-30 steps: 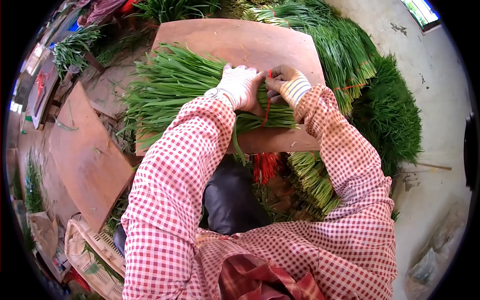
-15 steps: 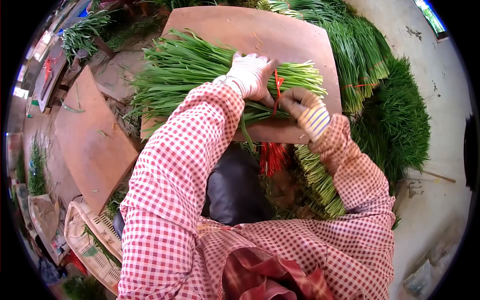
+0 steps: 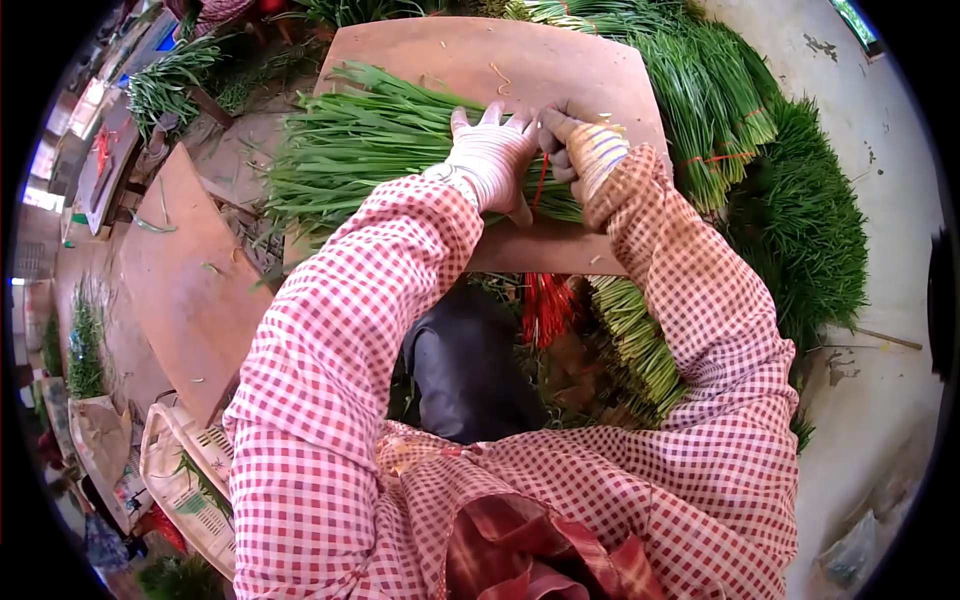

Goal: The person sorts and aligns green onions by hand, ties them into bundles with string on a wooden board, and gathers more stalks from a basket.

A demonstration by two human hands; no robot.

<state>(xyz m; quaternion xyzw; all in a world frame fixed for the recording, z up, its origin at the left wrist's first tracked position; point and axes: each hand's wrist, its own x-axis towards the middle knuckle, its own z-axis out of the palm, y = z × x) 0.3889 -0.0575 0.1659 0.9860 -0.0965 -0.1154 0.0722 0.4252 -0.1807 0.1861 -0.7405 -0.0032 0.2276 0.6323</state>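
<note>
A thick bundle of green chives (image 3: 370, 150) lies across a brown board (image 3: 430, 48), leaves to the left and cut stems to the right. My left hand (image 3: 492, 165), in a pale glove, presses on the bundle with its fingers spread. A thin red tie (image 3: 540, 188) crosses the stems just right of that hand. My right hand (image 3: 580, 150), gloved with a striped cuff, is closed with fingers pinched at the tie's upper part, over the stems. The fingertips of both hands nearly meet there, and the stem ends are mostly hidden behind my right hand.
Tied green bundles (image 3: 700, 110) are stacked at the right, with darker greens (image 3: 810, 220) beside them. Red ties (image 3: 547, 310) hang below the board's near edge, by more stems (image 3: 640, 345). A second board (image 3: 190, 290) and a plastic basket (image 3: 185, 490) are at the left.
My right hand has moved from the near side of the bundle up and left to its far side, beside my left hand. My left hand stays on the bundle, its fingers more spread.
</note>
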